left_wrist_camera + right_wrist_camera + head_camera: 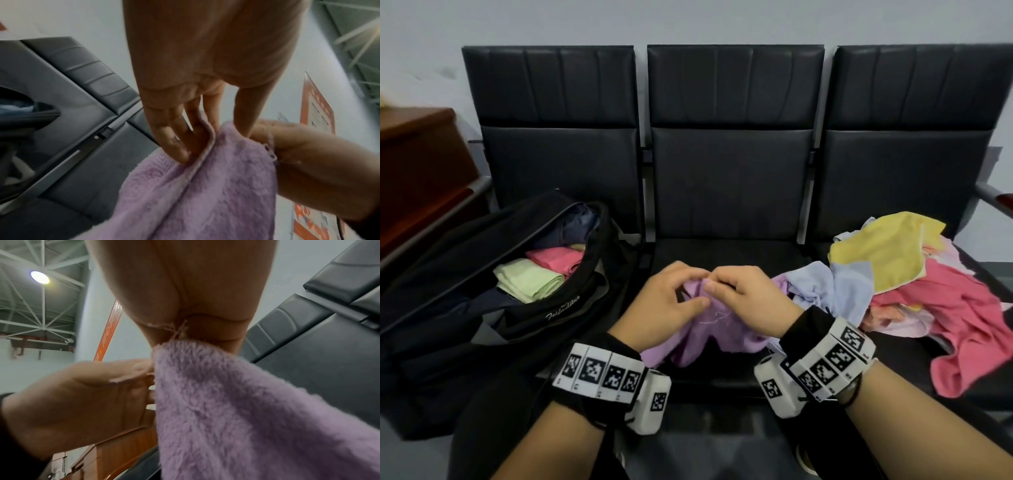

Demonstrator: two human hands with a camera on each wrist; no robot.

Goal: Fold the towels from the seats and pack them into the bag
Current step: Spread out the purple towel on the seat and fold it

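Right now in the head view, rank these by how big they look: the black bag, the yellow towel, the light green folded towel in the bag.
Largest to smallest:
1. black bag
2. yellow towel, partly bunched in the pile
3. light green folded towel, partly hidden by the bag's rim

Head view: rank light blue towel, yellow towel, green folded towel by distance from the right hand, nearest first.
From the right hand:
1. light blue towel, just to its right, at the pile's near edge.
2. yellow towel, farther right, atop the pile.
3. green folded towel, across on the left, inside the bag.
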